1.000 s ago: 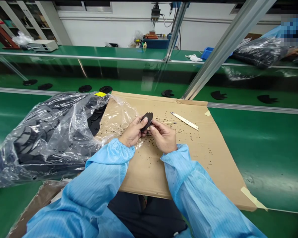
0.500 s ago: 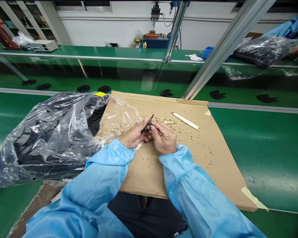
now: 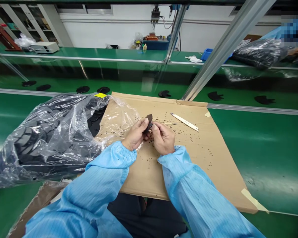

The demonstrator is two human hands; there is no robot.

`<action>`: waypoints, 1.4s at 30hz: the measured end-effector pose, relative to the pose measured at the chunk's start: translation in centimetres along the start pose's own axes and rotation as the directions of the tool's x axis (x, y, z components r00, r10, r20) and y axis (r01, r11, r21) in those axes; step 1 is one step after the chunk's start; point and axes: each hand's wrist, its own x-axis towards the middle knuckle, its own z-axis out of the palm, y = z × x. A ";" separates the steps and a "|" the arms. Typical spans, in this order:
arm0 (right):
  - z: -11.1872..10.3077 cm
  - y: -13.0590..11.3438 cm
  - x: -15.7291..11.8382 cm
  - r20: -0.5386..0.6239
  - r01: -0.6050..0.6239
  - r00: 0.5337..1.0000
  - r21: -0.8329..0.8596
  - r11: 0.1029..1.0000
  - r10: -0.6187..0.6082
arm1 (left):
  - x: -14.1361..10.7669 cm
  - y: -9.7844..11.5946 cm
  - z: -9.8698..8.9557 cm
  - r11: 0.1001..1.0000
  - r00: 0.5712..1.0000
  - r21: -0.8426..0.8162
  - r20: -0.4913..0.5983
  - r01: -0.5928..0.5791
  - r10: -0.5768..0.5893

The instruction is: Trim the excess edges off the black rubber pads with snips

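Note:
My left hand is closed on a thin black plastic part with a curved edge, held tilted above the cardboard. Against the part's right edge, my right hand is closed, thumb and forefinger pinched at it. Whatever small bit lies between those fingertips is hidden. Small black scraps are scattered over the cardboard sheet around both hands. Beyond my right hand lie a cream-handled utility knife and a slim pointed tool.
At left, a clear plastic bag full of black flat parts overlaps the cardboard. Several black parts lie spaced along the green belt behind it. A metal post slants up at right. Across the belt is a person's blue sleeve.
The black part has turned in my left hand from nearly edge-on to showing more of its flat face. My right hand has shifted slightly left, still pinched at the edge.

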 end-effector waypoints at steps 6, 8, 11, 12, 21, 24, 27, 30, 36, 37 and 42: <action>0.0 1.0 0.0 0.069 -0.191 0.979 0.016 0.981 0.190 | 1.1 -0.9 -0.1 0.976 0.969 -0.004 -0.120 -0.218 0.216; 0.1 1.4 -0.1 0.023 -0.289 0.957 0.045 0.956 0.289 | 1.3 -1.3 -0.2 0.961 0.958 0.099 -0.107 -0.257 0.267; 0.0 2.1 0.8 -0.084 -0.427 0.896 0.103 0.898 0.436 | 1.3 -1.6 -0.4 0.870 0.918 0.399 -0.142 -0.289 0.370; -0.1 2.4 1.6 -0.117 -0.435 0.890 0.075 0.897 0.441 | 1.2 -1.7 -0.3 0.814 0.893 0.503 -0.161 -0.292 0.420; 3.3 1.8 18.3 0.255 0.205 0.965 -0.620 0.757 -0.053 | 0.8 -1.6 0.1 0.530 0.783 0.765 -0.054 -0.367 0.620; 5.2 3.1 20.7 0.371 0.246 0.929 -0.617 0.747 0.000 | 0.9 -1.6 0.1 0.502 0.788 0.793 -0.044 -0.346 0.613; 5.2 6.6 20.9 0.307 0.150 0.936 -0.790 0.594 0.173 | 0.9 -1.4 0.2 0.508 0.801 0.796 -0.049 -0.330 0.597; 3.7 11.0 20.6 0.216 0.051 0.928 -0.882 0.469 0.305 | 0.9 -1.1 0.4 0.532 0.803 0.783 -0.072 -0.322 0.592; 2.4 17.0 20.9 -0.037 -0.236 0.887 -0.893 0.384 0.461 | 0.8 -0.9 0.6 0.543 0.813 0.783 -0.085 -0.303 0.577; 2.5 17.5 21.1 -0.013 -0.222 0.885 -0.891 0.397 0.466 | 0.8 -0.9 0.6 0.547 0.814 0.782 -0.092 -0.297 0.573; 2.8 18.3 22.1 0.158 -0.098 0.868 -0.875 0.473 0.472 | 0.9 -1.1 0.5 0.543 0.815 0.787 -0.091 -0.293 0.572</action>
